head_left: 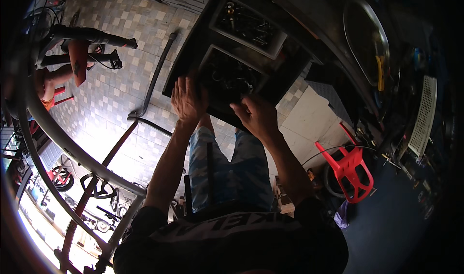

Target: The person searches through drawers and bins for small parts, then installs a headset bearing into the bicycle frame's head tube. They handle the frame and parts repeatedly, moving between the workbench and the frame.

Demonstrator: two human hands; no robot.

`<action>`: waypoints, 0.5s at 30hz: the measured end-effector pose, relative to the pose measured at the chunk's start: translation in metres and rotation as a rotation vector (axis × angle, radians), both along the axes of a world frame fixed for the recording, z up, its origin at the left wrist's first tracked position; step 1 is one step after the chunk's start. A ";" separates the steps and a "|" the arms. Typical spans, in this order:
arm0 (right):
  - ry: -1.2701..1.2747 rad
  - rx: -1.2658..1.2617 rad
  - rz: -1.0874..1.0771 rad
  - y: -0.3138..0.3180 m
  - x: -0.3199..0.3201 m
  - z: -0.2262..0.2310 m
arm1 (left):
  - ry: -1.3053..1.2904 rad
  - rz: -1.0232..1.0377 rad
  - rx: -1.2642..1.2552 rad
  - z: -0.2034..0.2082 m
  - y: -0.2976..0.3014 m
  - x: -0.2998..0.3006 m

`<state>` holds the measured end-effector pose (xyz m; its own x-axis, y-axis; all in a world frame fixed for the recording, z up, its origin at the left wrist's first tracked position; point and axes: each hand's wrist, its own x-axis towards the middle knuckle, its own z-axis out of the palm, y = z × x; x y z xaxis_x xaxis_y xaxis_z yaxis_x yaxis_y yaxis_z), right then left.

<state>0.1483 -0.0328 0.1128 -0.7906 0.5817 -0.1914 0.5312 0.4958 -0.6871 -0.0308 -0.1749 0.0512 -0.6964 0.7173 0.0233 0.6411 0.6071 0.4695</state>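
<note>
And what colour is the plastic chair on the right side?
The plastic chair is bright red, seen best in the head view.

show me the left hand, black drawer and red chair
left hand (189, 102), head view: back of the hand
black drawer (194, 56), head view: left side
red chair (347, 163), head view: solid middle part

Most contents of the near tray are sunk in shadow and cannot be told apart; whether anything is held in the curled right hand cannot be told. Another person's leg is partly covered by the reddish fender, and the dark shirt is cut off by the lower edge
</note>
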 end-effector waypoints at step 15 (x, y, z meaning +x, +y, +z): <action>-0.472 0.062 -0.300 0.005 0.052 -0.020 | -0.159 0.044 -0.298 0.022 0.004 -0.091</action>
<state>0.2004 -0.0277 0.0931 -0.4254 0.7895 -0.4424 0.8979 0.3071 -0.3154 -0.1221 -0.1707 0.0730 -0.7047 0.6454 -0.2947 0.5442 0.7581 0.3593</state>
